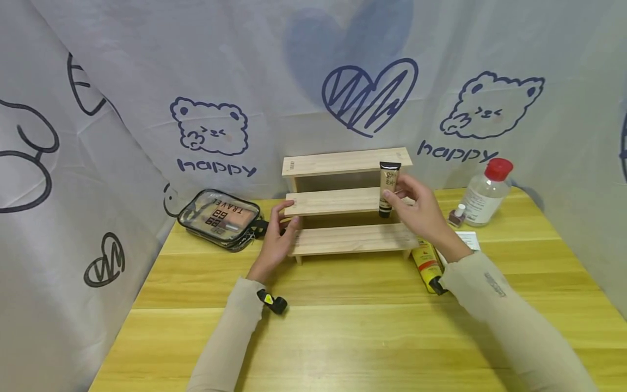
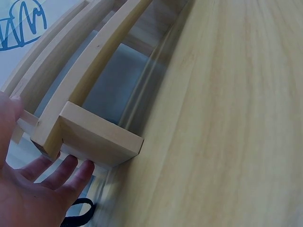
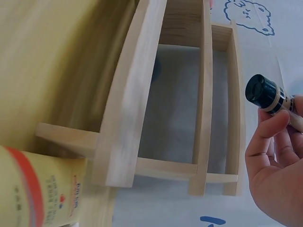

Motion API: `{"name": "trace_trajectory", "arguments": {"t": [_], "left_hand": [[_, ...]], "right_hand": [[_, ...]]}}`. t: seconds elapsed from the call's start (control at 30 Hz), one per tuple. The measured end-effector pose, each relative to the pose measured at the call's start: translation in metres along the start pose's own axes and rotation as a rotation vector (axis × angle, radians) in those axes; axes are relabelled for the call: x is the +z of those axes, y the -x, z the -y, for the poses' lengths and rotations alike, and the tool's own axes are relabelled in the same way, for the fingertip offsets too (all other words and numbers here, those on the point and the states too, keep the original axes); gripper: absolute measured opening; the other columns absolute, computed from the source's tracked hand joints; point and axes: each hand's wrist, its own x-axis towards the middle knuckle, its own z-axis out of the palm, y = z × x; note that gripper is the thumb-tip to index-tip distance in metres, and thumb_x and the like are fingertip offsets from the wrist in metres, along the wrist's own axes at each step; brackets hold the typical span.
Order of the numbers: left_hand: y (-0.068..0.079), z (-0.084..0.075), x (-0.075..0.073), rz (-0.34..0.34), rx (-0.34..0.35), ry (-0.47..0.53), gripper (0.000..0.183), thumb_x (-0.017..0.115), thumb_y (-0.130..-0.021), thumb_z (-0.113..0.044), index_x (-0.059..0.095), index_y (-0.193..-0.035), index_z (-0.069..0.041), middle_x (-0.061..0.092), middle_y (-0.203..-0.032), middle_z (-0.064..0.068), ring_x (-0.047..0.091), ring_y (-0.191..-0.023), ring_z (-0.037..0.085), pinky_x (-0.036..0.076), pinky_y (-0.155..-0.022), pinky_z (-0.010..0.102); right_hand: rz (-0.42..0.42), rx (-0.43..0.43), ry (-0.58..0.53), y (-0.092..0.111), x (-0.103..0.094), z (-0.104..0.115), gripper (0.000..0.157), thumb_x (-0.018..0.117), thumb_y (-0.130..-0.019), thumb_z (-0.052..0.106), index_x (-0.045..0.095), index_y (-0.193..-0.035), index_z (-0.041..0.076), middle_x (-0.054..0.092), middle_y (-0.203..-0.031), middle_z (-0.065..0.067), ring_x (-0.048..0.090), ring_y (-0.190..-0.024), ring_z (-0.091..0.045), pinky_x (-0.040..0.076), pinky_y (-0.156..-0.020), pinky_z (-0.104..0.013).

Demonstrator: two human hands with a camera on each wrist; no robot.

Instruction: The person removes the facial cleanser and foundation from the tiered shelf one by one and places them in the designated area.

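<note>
From the head view, the right hand (image 1: pixel 416 209) pinches a beige tube (image 1: pixel 389 188) near its base, holding it upright, black cap on top, over the right end of the middle step of the wooden rack (image 1: pixel 343 202). The left hand (image 1: pixel 279 234) has its fingers relaxed and straight against the rack's left end, holding nothing. A yellow tube (image 1: pixel 427 264) lies on the table (image 1: pixel 343 326) just beside the rack's right foot, partly under the right forearm. A clear pouch (image 1: pixel 220 218) sits to the left; a red-capped bottle (image 1: pixel 486 193) and a small vial (image 1: pixel 458 215) stand to the right.

The left wrist view shows what the head view cannot: the fingers (image 2: pixel 61 172) lie flat beside the rack's foot (image 2: pixel 94 137), only touching it, not gripping. If the tube comes down hard, I'd say the rack could slide.

The right wrist view shows the tube's cap (image 3: pixel 265 93) end-on, and the fingers (image 3: pixel 272 137) curled round the tube well below it. The step looks narrow, so the tall tube could topple once released. The yellow tube (image 3: pixel 38 189) fills the lower left corner, touching the rack's leg (image 3: pixel 66 139); the forearm could nudge it.
</note>
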Motion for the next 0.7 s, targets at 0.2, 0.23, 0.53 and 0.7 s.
{"name": "trace_trajectory", "arguments": {"t": [0.2, 0.23, 0.53, 0.7], "left_hand": [[-0.001, -0.001, 0.0, 0.0, -0.01, -0.004, 0.048, 0.054, -0.117, -0.024, 0.038, -0.162, -0.021, 0.052, -0.146, 0.024, 0.061, -0.134, 0.046, 0.051, -0.108, 0.056], [-0.001, -0.001, 0.0, 0.0, -0.012, -0.005, 0.048, 0.054, -0.117, -0.024, 0.038, -0.162, -0.021, 0.052, -0.146, 0.024, 0.061, -0.134, 0.046, 0.051, -0.107, 0.056], [-0.001, -0.003, 0.0, 0.002, -0.018, -0.002, 0.048, 0.054, -0.117, -0.025, 0.039, -0.162, -0.02, 0.051, -0.146, 0.025, 0.061, -0.134, 0.049, 0.049, -0.107, 0.058], [0.0, -0.003, 0.001, -0.002, -0.009, 0.01, 0.048, 0.054, -0.117, -0.023, 0.04, -0.162, -0.018, 0.052, -0.144, 0.026, 0.062, -0.132, 0.051, 0.049, -0.106, 0.057]], "right_hand": [[0.006, -0.012, 0.04, 0.016, -0.006, -0.002, 0.016, 0.07, -0.108, 0.012, 0.067, -0.113, -0.003, 0.069, -0.102, -0.015, 0.064, -0.095, -0.008, 0.051, -0.084, -0.018], [0.01, -0.008, 0.049, 0.019, -0.007, -0.002, 0.016, 0.07, -0.108, 0.012, 0.068, -0.113, -0.003, 0.069, -0.102, -0.015, 0.064, -0.095, -0.008, 0.052, -0.084, -0.018], [0.043, 0.068, 0.085, 0.046, -0.017, -0.005, 0.018, 0.068, -0.11, 0.02, 0.065, -0.116, 0.003, 0.067, -0.108, -0.011, 0.063, -0.098, -0.009, 0.056, -0.084, -0.014], [0.036, 0.068, 0.064, 0.063, -0.02, -0.008, 0.017, 0.068, -0.11, 0.015, 0.067, -0.122, 0.003, 0.067, -0.107, -0.009, 0.063, -0.094, -0.006, 0.059, -0.077, -0.015]]}}
